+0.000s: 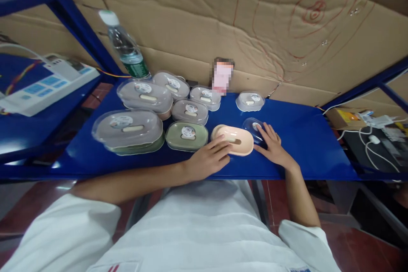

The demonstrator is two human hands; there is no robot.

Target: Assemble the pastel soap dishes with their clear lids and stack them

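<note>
A peach oval plastic box (245, 148) sits uncovered near the table's front edge, with a small whitish piece inside. My left hand (208, 159) holds the box at its near left side, fingers bent over the rim; its thumb is hidden. To the right of the box lies a clear plastic lid (250, 124) with a round label. My right hand (272, 145) rests at the lid's right side, fingers and thumb spread. Just left of the peach box stands a green lidded box (178, 140).
Several lidded boxes (145, 97) crowd the left of the blue table (306, 136); a single lidded box (250, 101) stands at the back. A water bottle (127, 49) and a blurred-out phone (222, 77) are along the cardboard wall. A power strip (47, 85) lies far left.
</note>
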